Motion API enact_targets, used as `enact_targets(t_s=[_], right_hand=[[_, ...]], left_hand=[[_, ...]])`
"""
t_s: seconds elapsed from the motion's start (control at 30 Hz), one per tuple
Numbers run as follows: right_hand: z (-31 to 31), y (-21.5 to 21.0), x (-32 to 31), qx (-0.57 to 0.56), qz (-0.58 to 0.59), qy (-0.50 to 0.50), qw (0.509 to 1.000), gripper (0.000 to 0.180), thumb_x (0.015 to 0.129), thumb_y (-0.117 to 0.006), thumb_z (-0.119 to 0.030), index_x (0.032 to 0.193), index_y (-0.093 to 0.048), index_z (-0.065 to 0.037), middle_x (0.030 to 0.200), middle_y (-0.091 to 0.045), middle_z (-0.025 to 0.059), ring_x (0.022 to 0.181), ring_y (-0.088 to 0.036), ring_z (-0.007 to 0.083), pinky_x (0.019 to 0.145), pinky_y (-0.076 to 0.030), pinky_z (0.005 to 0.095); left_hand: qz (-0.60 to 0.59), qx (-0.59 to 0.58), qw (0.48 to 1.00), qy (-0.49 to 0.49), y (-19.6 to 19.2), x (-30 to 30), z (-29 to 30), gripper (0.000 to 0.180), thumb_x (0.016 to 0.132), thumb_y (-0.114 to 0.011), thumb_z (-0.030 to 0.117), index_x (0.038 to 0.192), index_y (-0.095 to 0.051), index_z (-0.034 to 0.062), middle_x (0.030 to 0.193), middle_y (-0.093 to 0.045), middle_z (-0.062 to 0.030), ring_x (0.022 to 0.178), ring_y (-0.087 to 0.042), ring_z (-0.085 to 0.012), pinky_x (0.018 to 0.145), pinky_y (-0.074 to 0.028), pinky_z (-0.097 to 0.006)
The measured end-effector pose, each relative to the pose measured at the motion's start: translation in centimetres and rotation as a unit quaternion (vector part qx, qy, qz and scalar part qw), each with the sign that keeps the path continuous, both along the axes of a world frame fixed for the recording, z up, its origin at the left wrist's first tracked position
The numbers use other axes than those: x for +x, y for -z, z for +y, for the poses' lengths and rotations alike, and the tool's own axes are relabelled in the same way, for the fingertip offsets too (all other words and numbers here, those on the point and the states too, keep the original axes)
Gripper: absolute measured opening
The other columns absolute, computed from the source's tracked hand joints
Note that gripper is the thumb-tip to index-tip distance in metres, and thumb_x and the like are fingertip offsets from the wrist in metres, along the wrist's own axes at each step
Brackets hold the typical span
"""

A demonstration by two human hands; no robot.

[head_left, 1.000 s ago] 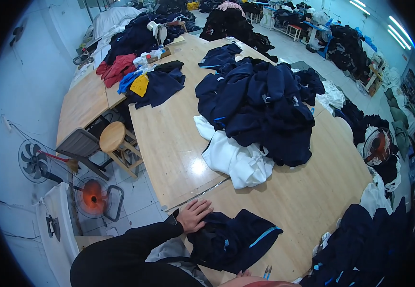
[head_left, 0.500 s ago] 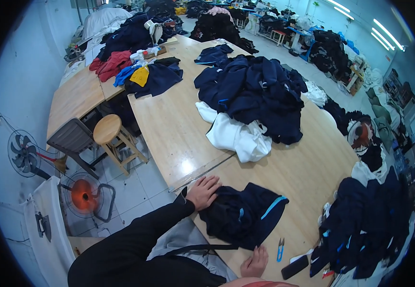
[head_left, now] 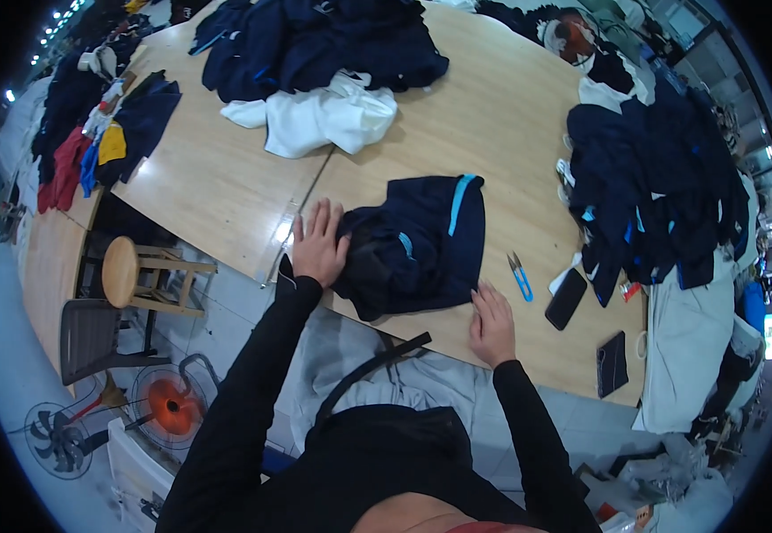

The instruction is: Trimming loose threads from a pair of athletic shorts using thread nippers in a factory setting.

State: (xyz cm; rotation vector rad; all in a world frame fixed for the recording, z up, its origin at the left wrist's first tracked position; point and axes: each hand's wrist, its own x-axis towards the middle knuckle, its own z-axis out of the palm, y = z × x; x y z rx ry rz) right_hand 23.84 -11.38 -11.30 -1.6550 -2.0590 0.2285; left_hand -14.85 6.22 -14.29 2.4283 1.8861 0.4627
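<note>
Over on the left, a round wooden stool (head_left: pixel 121 273) stands just beside a grey chair (head_left: pixel 91 342), with an orange-centred fan (head_left: pixel 172 407) near them. Across the way a white garment (head_left: pixel 332 120) lies crumpled. To the right, a black phone (head_left: pixel 566 300) rests near a dark flat object (head_left: pixel 612 364), perhaps a pouch; it's hard to tell from here.

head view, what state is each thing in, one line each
navy garment: spread on the table, rumpled on its left
left hand: open, at the garment's left edge
right hand: open, fingers at its lower right corner
snips: lying loose, tips slightly apart
black phone: lying flat
white garment: crumpled
wooden stool: unoccupied
orange fan: spinning or not, cannot tell
</note>
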Motion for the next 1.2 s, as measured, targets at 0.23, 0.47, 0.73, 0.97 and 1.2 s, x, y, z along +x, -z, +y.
enact_targets(t_s=[0.23, 0.47, 0.73, 0.97, 1.2], right_hand=[[-0.3, -0.2, -0.6, -0.014, -0.003, 0.008, 1.000, 0.050, 0.092, -0.062, -0.002, 0.142, -0.069, 0.000, 0.160, -0.061, 0.0192, 0.153, -0.052, 0.0371, 0.128, -0.038, 0.0510], [0.4, -0.1, -0.3, -0.015, 0.015, -0.001, 1.000, 0.052, 0.092, -0.063, 0.000, 0.143, -0.068, -0.001, 0.158, -0.062, 0.0207, 0.151, -0.054, 0.0387, 0.127, -0.040, 0.0516], [0.3, -0.2, 0.0, -0.020, 0.007, -0.008, 1.000, 0.051, 0.090, -0.064, 0.001, 0.140, -0.070, -0.001, 0.154, -0.065, 0.0201, 0.148, -0.057, 0.0407, 0.125, -0.041, 0.0536], [0.6, -0.6, -0.4, -0.013, 0.005, -0.011, 1.000, 0.050, 0.089, -0.064, 0.001, 0.140, -0.069, 0.002, 0.153, -0.065, 0.0219, 0.147, -0.058, 0.0422, 0.125, -0.042, 0.0540], [0.1, -0.6, -0.5, -0.009, -0.002, -0.010, 1.000, 0.050, 0.089, -0.063, 0.003, 0.139, -0.069, 0.003, 0.153, -0.065, 0.0234, 0.147, -0.057, 0.0432, 0.125, -0.042, 0.0543]], left_hand=[[0.032, -0.023, 0.999, -0.003, -0.3, 0.1, -0.3, 0.071, 0.112, -0.052, 0.048, 0.173, -0.039, 0.0150, 0.182, -0.030, -0.0151, 0.170, -0.025, -0.0277, 0.135, -0.013, -0.061], [0.040, -0.021, 0.999, -0.007, -0.8, 0.1, 0.1, 0.070, 0.110, -0.054, 0.045, 0.172, -0.040, 0.0157, 0.181, -0.032, -0.0157, 0.169, -0.026, -0.0285, 0.135, -0.015, -0.060], [0.036, -0.032, 0.999, -0.006, -1.2, 0.4, -0.1, 0.073, 0.108, -0.057, 0.044, 0.173, -0.039, 0.0161, 0.181, -0.032, -0.0157, 0.169, -0.028, -0.0295, 0.135, -0.015, -0.060], [0.027, -0.020, 0.999, -0.008, -1.5, 0.2, -0.1, 0.074, 0.107, -0.058, 0.043, 0.173, -0.038, 0.0163, 0.181, -0.033, -0.0158, 0.169, -0.028, -0.0298, 0.135, -0.016, -0.060], [0.011, -0.009, 1.000, -0.009, -1.4, 0.3, -0.2, 0.073, 0.107, -0.058, 0.044, 0.172, -0.041, 0.0159, 0.180, -0.035, -0.0156, 0.168, -0.029, -0.0295, 0.136, -0.015, -0.061]])
